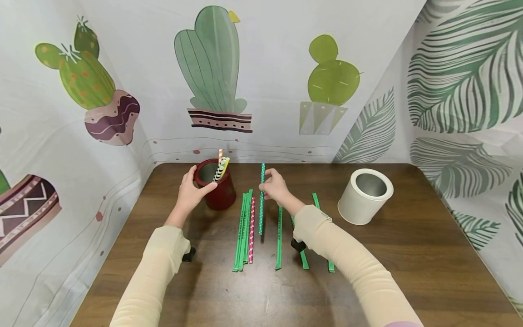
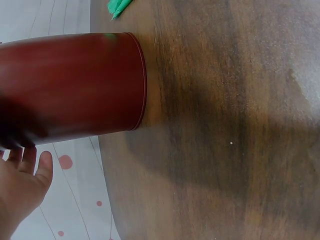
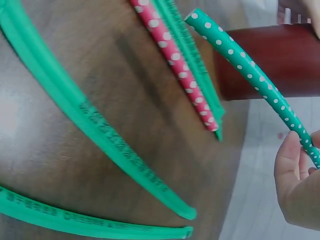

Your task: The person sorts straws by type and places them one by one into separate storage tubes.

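My right hand (image 1: 275, 186) pinches a green paper straw with white dots (image 1: 262, 213) between thumb and fingers. The straw is upright in the head view, raised over the table. My left hand (image 1: 191, 194) holds a dark red cup (image 1: 220, 195) near its rim, thumb on the near side and fingers round the left. Several patterned straws (image 1: 221, 169) stand in that cup, leaning to its right side. A pink dotted straw (image 1: 251, 231) lies on the table beside a bundle of green wrapped straws (image 1: 243, 231).
More green wrapped straws lie apart, one (image 1: 279, 240) right of the pink straw and others partly under the right forearm. A white cup (image 1: 359, 200) stands on the right of the wooden table (image 1: 408, 281). Behind hangs a cactus-printed cloth (image 1: 273, 68).
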### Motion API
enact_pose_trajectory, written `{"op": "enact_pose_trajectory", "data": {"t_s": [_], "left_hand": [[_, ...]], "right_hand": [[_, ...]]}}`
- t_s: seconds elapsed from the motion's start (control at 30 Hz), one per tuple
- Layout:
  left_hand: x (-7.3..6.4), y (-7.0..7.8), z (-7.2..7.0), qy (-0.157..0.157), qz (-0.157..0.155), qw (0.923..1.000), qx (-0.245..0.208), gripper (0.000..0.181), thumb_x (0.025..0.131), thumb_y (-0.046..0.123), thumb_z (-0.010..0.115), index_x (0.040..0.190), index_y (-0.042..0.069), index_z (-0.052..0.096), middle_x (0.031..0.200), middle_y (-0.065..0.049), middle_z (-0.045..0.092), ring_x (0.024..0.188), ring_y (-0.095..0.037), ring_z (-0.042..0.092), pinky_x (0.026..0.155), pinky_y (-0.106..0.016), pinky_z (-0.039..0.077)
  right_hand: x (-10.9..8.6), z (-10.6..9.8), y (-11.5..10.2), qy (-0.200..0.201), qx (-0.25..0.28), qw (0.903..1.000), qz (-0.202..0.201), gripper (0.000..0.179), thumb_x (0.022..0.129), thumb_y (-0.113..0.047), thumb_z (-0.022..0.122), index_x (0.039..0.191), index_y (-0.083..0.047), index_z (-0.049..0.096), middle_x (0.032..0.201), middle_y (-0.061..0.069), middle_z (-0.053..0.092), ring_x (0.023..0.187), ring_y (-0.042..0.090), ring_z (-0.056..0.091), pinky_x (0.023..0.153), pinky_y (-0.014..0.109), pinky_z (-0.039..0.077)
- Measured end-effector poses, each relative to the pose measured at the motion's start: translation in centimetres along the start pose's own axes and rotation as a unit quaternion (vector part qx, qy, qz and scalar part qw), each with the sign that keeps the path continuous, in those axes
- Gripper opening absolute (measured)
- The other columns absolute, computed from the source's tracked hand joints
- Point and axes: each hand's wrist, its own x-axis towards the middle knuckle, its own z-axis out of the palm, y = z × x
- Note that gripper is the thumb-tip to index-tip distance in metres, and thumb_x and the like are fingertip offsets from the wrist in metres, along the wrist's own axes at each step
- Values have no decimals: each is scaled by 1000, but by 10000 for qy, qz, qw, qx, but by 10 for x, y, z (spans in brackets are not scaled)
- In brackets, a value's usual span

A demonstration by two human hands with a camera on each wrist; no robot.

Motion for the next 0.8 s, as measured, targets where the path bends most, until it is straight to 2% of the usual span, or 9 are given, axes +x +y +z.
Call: {"op": "enact_pose_trajectory", "data": {"t_s": [0.37,0.6,0.8], "left_hand": [[1,0,0,-12,-14,10000,73,96,70,49,68,141,10,17,142,-15,23,129,-32,25,100,-51,28],[-1,1,0,23,-9,10000,46,94,70,47,68,141,12,17,142,-15,25,129,-30,26,101,-49,28],[-1,2,0,-1,-29,10000,43,95,70,48,68,141,11,17,142,-15,24,128,-31,26,101,-50,28]], "right_hand": [[-4,-11,-40,167,905,9942,-560,36,80,3,47,114,-5,38,72,4,45,56,17,49,66,46,50],[-2,-12,-57,264,1306,9864,-957,34,79,6,47,108,-8,35,69,3,43,54,17,49,49,24,48],[-1,-7,-72,331,1519,9803,-1221,35,79,7,47,107,-9,34,72,3,43,54,14,51,49,23,49]]}}
